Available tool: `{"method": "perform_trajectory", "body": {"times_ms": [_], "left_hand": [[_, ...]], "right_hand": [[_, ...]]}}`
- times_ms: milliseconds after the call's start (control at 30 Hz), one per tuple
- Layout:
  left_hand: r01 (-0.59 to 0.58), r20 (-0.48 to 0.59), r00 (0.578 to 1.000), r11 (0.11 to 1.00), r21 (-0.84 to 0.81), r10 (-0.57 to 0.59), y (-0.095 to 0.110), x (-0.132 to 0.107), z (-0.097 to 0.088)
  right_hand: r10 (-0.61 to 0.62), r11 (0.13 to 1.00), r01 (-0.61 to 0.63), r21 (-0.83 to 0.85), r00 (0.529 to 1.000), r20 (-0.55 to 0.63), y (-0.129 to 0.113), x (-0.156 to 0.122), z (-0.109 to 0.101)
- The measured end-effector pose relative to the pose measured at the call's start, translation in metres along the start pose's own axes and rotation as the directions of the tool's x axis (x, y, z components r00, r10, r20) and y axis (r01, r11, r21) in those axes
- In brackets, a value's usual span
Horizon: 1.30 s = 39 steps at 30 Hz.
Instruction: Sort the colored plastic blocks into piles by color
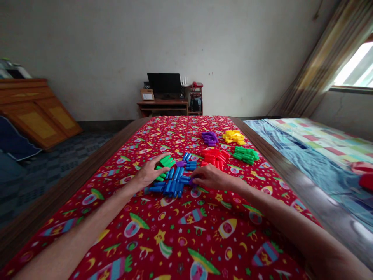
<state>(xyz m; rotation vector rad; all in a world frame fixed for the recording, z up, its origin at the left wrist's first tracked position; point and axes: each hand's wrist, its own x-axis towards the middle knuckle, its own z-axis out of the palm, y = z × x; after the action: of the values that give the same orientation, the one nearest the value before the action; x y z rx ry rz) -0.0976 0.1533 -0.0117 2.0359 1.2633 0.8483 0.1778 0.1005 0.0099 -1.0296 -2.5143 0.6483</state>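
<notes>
My left hand [150, 171] curls around a few green plastic pieces [167, 161], its thumb and fingers on either side of them. Under its palm lie more green pieces [160, 177]. With closed fingertips, my right hand [210, 177] pinches a small purple plastic piece [192, 182], mostly hidden by the fingers. Between the hands spreads a loose pile of blue tube-like plastic pieces [175, 182]. Another purple piece [181, 163] rests at the top of that pile.
Beyond my right hand are sorted heaps: red pieces [215, 156], green pieces [245, 154], purple pieces [210, 138] and yellow pieces [233, 137]. A red patterned cloth [186, 233] covers the table. A desk with a monitor [164, 83] stands by the wall; a bed [309, 155] is at right.
</notes>
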Motion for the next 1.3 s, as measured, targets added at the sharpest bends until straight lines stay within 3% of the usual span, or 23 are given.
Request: {"method": "perform_trajectory", "body": {"times_ms": [167, 300, 400, 533, 767, 867, 1000, 1100, 1200, 1300], "left_hand": [[-0.091, 0.027, 0.996, 0.995, 0.034, 0.090, 0.019, -0.001, 0.008], [-0.196, 0.131, 0.974, 0.978, 0.078, 0.184, 0.033, -0.009, 0.023], [-0.293, 0.198, 0.943, 0.949, 0.114, 0.268, 0.036, -0.014, 0.035], [-0.348, 0.173, 0.932, 0.920, 0.182, 0.318, 0.031, -0.016, 0.042], [-0.382, 0.195, 0.919, 0.898, 0.219, 0.344, 0.032, -0.017, 0.041], [-0.408, 0.205, 0.908, 0.879, 0.245, 0.364, 0.033, -0.018, 0.039], [-0.402, 0.166, 0.915, 0.863, 0.306, 0.368, 0.029, -0.016, 0.036], [-0.376, 0.120, 0.926, 0.862, 0.340, 0.357, 0.023, -0.013, 0.035], [-0.381, 0.106, 0.924, 0.858, 0.345, 0.368, 0.018, -0.012, 0.037], [-0.406, 0.098, 0.913, 0.850, 0.337, 0.397, 0.017, -0.013, 0.040]], "right_hand": [[-0.114, 0.978, 0.075, -0.193, 0.974, -0.196, 0.006, -0.008, 0.006], [-0.125, 0.983, 0.072, -0.168, 0.936, -0.329, 0.002, -0.008, 0.005], [-0.112, 0.987, 0.075, -0.140, 0.955, -0.275, -0.006, -0.005, 0.008], [-0.022, 0.983, -0.016, -0.182, 0.979, -0.203, -0.011, -0.003, 0.012], [-0.008, 0.992, -0.026, -0.119, 0.961, -0.277, -0.005, -0.002, 0.011], [-0.075, 0.982, 0.022, -0.188, 0.957, -0.280, 0.003, -0.005, 0.015], [-0.284, 0.926, 0.189, -0.326, 0.918, -0.277, 0.021, -0.015, 0.027], [-0.348, 0.912, 0.265, -0.311, 0.904, -0.250, 0.026, -0.020, 0.033], [-0.279, 0.941, 0.229, -0.251, 0.942, -0.186, 0.015, -0.019, 0.026], [-0.091, 0.967, 0.056, -0.250, 0.987, -0.131, 0.005, -0.007, -0.001]]}}
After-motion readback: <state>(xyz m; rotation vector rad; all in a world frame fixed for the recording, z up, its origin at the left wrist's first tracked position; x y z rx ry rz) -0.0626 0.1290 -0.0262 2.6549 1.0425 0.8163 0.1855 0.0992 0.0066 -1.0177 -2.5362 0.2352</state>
